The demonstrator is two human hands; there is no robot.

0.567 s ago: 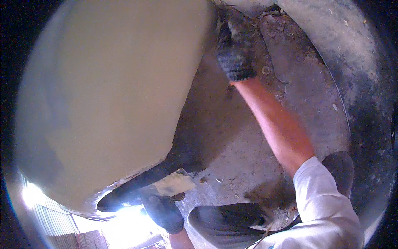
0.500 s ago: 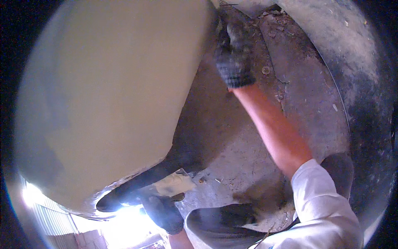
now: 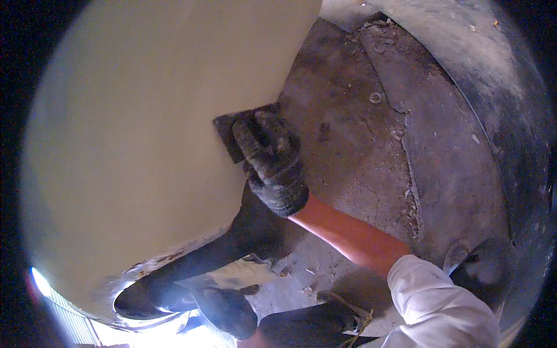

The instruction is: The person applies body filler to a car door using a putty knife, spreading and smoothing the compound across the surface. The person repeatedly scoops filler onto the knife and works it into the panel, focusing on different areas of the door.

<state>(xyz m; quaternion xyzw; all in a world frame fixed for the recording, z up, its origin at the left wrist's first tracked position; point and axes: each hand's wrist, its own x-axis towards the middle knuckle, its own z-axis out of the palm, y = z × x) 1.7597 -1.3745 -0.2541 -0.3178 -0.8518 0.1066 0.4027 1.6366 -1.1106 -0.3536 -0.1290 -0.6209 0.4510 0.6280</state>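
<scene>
A large, smooth beige curved panel [image 3: 151,133] fills the left side. My right hand [image 3: 272,159], in a dirty dark glove, grips a dark flat spreader [image 3: 231,136] with a square edge. The spreader lies against the panel near its right edge. Low in the picture is my left hand [image 3: 225,312], also gloved, closed on a flat board [image 3: 238,272] with a beige coating. That board is below the panel's lower rim, and the left fingers are partly hidden.
Under the panel lies a dark rounded edge [image 3: 174,275]. The worn concrete floor [image 3: 354,139] has a crack and scattered debris. A big curved grey form [image 3: 493,64] borders the right side. Bright light glares at the lower left beside a corrugated wall [image 3: 69,319].
My right hand has come from the far end of the panel's edge toward me and leftward, so the spreader now shows against the panel. My left hand has shifted only slightly.
</scene>
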